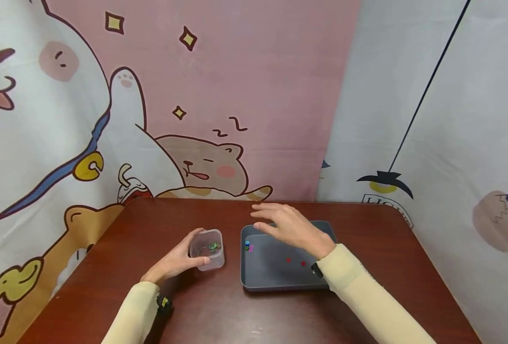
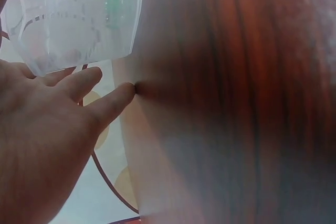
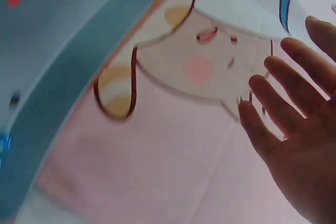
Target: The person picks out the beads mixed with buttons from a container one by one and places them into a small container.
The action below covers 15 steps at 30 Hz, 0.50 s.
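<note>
My left hand (image 1: pixel 174 260) holds a small clear plastic container (image 1: pixel 212 263), thumb along the near side and fingers on the far side. Small green pieces (image 1: pixel 214 246) lie inside it. In the left wrist view the container (image 2: pixel 68 30) stands against the fingers, and two fingertips extend below it toward the table. My right hand (image 1: pixel 290 228) hovers over the grey tray (image 1: pixel 267 277), fingers extended, holding nothing. Inside the tray are small blue (image 1: pixel 247 243) and pink (image 1: pixel 251 248) pieces at the left, and red pieces (image 1: pixel 303 263) nearer the middle.
Both the tray and the container are on a brown wooden table (image 1: pixel 206 310), the container to the tray's left. Behind the table hangs a cartoon-printed cloth (image 1: pixel 280 95). The right forearm's sleeve (image 1: pixel 361 291) crosses the tray's right side and covers part of it.
</note>
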Each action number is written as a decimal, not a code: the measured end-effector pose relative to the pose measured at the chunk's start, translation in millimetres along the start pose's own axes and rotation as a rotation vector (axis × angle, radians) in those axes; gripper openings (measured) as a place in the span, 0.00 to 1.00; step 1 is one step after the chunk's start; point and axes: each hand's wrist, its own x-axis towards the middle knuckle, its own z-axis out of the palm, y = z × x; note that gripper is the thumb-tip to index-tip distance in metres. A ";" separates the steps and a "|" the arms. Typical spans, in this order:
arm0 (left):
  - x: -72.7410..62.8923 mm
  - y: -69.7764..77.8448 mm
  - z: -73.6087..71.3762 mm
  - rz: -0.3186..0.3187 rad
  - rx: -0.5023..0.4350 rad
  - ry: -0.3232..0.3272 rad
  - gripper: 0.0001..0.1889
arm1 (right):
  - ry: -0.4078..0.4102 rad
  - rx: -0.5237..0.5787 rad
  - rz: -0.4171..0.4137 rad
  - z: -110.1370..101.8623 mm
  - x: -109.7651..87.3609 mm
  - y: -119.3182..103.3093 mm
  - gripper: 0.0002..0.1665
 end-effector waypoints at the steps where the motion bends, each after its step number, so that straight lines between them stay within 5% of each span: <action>1: -0.1 0.0 0.0 -0.002 0.001 -0.001 0.52 | 0.017 -0.007 0.010 -6.8 -6.7 4.2 0.24; 8: 1.4 -0.9 1.1 0.017 0.023 0.017 0.54 | 0.050 -0.039 0.112 -43.7 -53.0 30.7 0.27; 15: 1.5 -3.8 0.6 0.070 0.069 0.032 0.57 | 0.014 -0.101 0.202 -43.0 -95.2 62.6 0.32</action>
